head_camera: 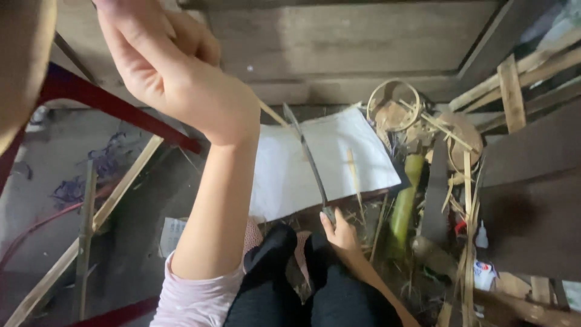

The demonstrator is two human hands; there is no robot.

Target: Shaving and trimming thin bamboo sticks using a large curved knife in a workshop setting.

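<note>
While the left hand [175, 66] is raised close to the camera with its fingers curled shut, whatever may be pinched in it cannot be told; a thin pale bamboo sliver [273, 114] is seen emerging just below the wrist. The right hand [340, 230] is held low above the knees and is closed around the handle of a long knife [310, 162], whose narrow, dull grey blade is angled up and away over a white sheet [339, 157].

The white sheet, flat and matte, is laid on the floor in front of the dark-clothed knees [290, 266], and a short bamboo splint [353, 171] is rested on it. Much of the left of the scene is blocked by the raised forearm. Behind that arm, a red frame bar [115, 106] is seen running diagonally, and long split bamboo slats [103, 206] are laid across the grey floor [54, 157].

To the right of the sheet, a smooth green bamboo section [404, 203] is laid lengthwise, just beside a dark flat blade-like piece [437, 194]. Further back, a small hoop of bent bamboo strip [393, 104] is set among a loose heap of dry strips and shavings. A small white glue bottle [483, 269] with a pointed nozzle is stood at the lower right, near a dark wooden board [532, 206]. Rough weathered planks [339, 42] close the scene at the top.
</note>
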